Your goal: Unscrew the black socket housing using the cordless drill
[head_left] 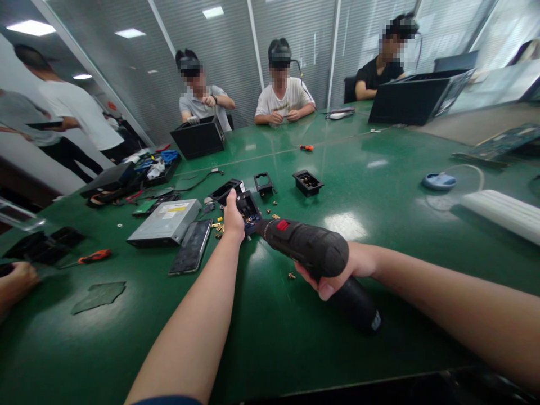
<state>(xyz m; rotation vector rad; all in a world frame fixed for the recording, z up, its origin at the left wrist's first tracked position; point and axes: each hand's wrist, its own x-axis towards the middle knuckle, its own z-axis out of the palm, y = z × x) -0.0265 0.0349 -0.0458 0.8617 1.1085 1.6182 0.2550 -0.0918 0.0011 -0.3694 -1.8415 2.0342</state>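
My right hand (331,275) is wrapped round the grip of a black cordless drill (304,244) with a red switch on its side. The drill's front end reaches a small black plastic box (248,209) with brass parts inside; whether the bit sits on a screw is hidden. My left hand (234,218) holds that box from its left side, thumb upward. Small brass pieces (219,227) lie beside my left hand, and a brass screw (291,275) lies below the drill. Beyond the box stand a black square frame (264,183) and another black box (307,183) with brass contacts.
At left are a silver disc drive (166,221), a dark phone-like slab (191,247) and an orange-handled screwdriver (93,257). Another person's hand (19,281) is at the left edge. A white power strip (504,211) lies at right. Across the table (270,337) several people sit.
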